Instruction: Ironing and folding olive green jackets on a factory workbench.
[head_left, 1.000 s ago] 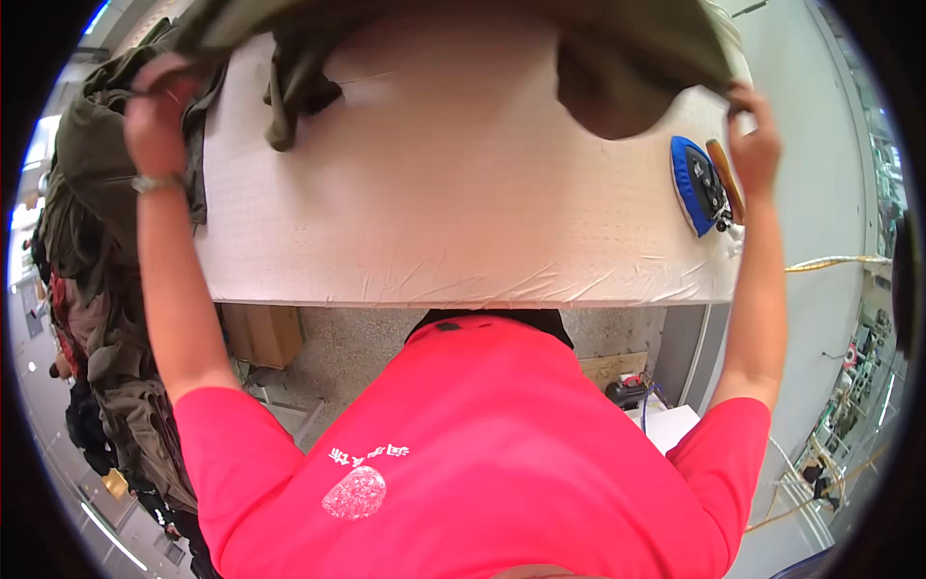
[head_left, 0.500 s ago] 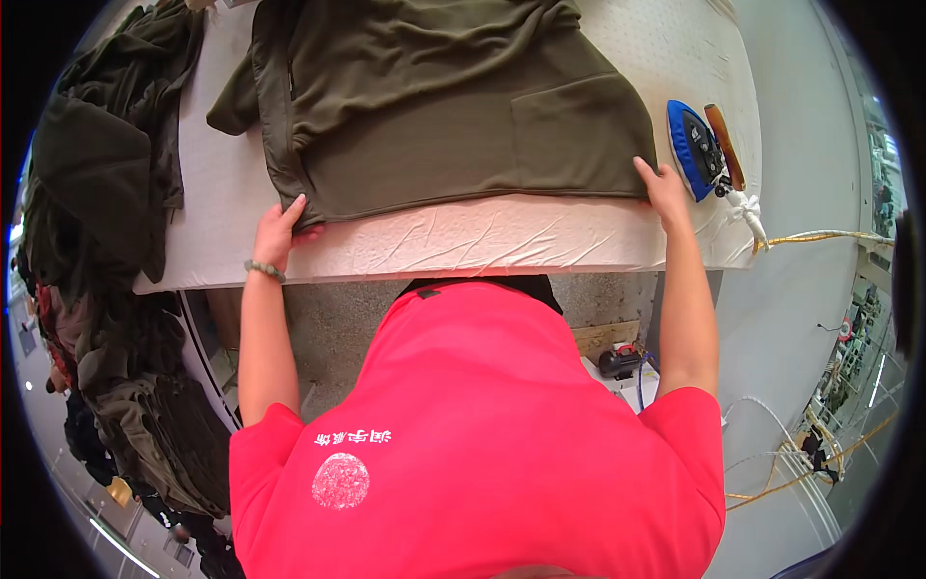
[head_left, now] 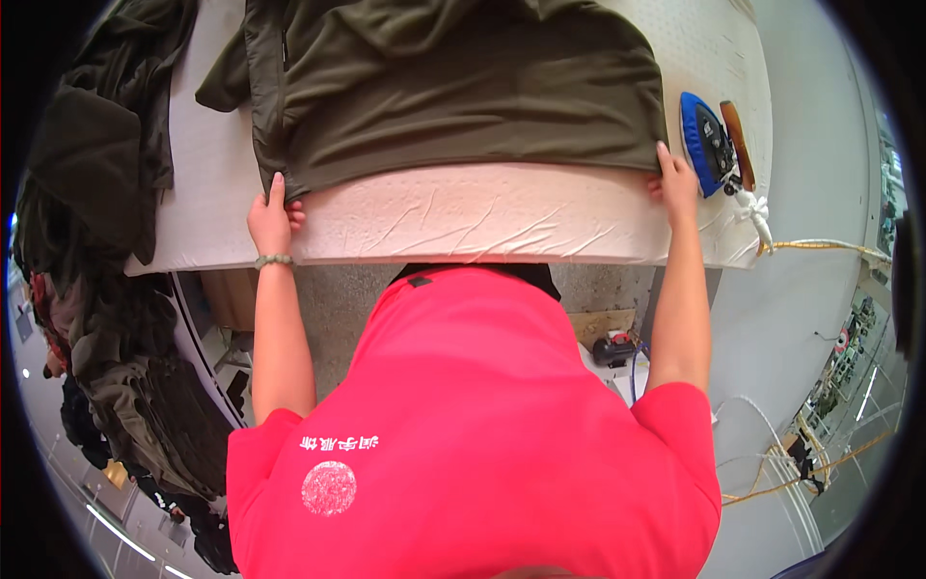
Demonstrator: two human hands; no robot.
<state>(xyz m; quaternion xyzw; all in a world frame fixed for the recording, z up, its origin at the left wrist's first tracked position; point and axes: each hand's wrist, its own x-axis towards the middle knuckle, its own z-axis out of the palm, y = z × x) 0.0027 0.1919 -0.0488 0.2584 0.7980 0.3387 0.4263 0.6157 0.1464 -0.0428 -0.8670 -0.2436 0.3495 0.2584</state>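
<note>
A dark olive jacket lies spread on a white padded ironing table, its bottom hem running along the near side. At the hem's left corner, by the front edge, my left hand pinches the cloth between thumb and fingers; a beaded bracelet circles that wrist. My right hand grips the hem's right corner, fingers curled and thumb on top. Between the hands the hem is drawn fairly straight, while the upper part is in soft folds. The jacket's far end is cut off by the picture's top.
An iron with a blue-edged sole and wooden handle rests right of the jacket, its cord trailing off the table. More dark garments cover the table's left end, and others hang in a pile below it.
The hem has shifted farther from the table's near edge and lies straighter. My hands are slightly wider apart, both still holding it. A pocket seam seen before is now lost in the folds.
</note>
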